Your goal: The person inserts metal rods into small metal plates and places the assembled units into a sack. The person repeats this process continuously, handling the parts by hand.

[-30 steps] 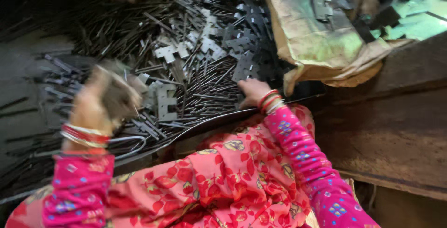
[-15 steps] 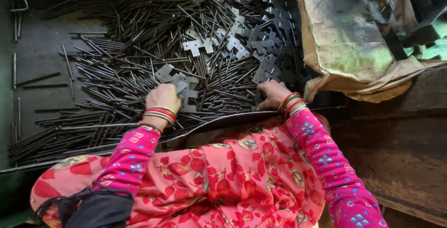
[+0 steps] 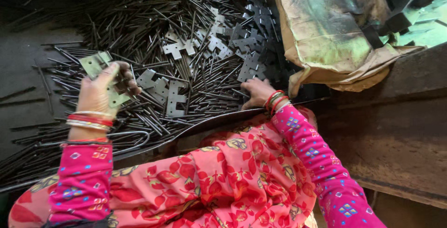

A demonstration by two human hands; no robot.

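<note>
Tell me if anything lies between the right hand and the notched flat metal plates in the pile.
Nothing separate. The right hand rests on thin dark metal rods that lie tangled over and among the notched grey metal plates.

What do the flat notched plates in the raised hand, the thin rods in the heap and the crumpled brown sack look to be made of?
The flat notched plates in the left hand look like stamped sheet metal: dull grey sheen, sharp cut edges. The thin dark rods seem to be steel wire, straight with faint glints. The crumpled brown sack looks like stained heavy paper, judging by its stiff creases, though coated fabric is possible.
</note>
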